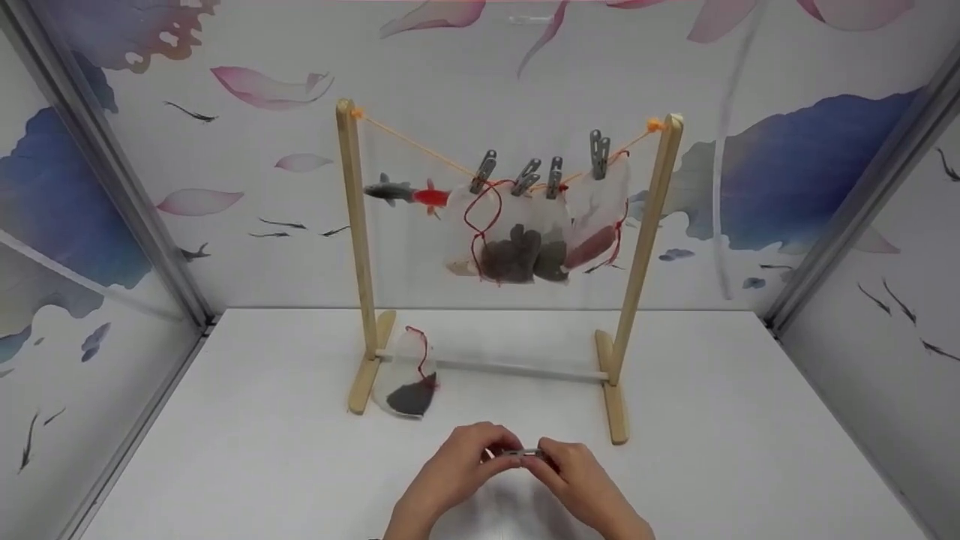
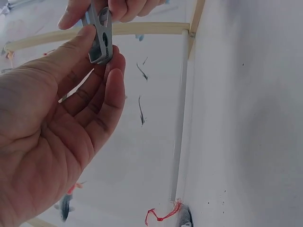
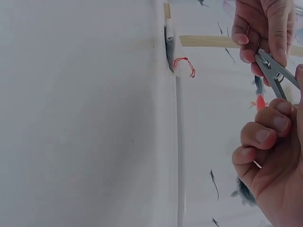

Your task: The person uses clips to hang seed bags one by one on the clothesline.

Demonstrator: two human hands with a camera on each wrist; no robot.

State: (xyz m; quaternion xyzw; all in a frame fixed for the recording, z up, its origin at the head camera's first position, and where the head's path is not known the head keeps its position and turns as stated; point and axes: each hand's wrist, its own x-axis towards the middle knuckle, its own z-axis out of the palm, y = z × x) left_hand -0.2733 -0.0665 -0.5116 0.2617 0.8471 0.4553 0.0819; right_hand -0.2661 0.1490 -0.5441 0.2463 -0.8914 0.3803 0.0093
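My left hand [image 1: 469, 457] and my right hand [image 1: 581, 476] meet low over the front of the table, both pinching one metal clothespin [image 1: 523, 452]. The left thumb and fingertips are at one end of the clothespin [image 2: 100, 38]. At its other end, its two legs spread apart, are the right fingers [image 3: 265, 135]. Beyond the hands, a sheer white drawstring pouch [image 1: 405, 367] with a red cord lies by the rack's left foot, something dark in its bottom.
A wooden rack [image 1: 351, 225] stands behind, an orange string [image 1: 420, 145] sagging between its posts. Several sheer pouches [image 1: 598, 196] with red cords hang on it from metal clothespins [image 1: 555, 177]. A white crossbar [image 1: 517, 368] joins the feet. Printed panels surround the white table [image 1: 240, 450].
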